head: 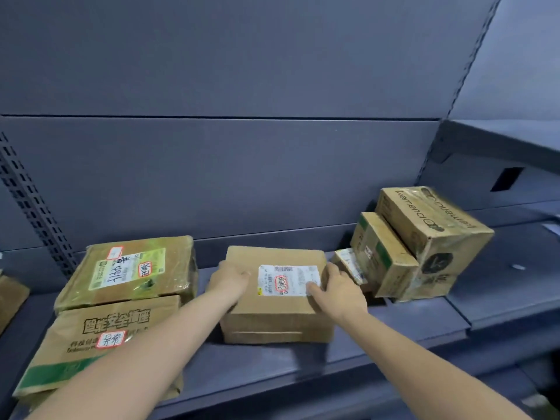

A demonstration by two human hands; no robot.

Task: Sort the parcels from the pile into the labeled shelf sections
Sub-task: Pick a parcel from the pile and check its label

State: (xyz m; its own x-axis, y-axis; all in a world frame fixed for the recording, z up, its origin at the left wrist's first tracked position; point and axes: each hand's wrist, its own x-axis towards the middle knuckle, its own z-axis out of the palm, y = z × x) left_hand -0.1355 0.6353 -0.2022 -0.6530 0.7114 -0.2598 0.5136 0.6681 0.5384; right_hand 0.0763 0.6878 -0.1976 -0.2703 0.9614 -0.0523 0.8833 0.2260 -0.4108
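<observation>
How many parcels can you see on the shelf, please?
7: two at left, one under both hands, three leaning at right, one cut off far left. More may be hidden.

Bare shelf strip along the front edge, open to approach. Narrow gap between the centre parcel and the left stack. On the right, leaning boxes crowd close (a small packet wedged between). Above all parcels, open air up to the back panel.

Labelled brown parcel flat on shelf
</observation>
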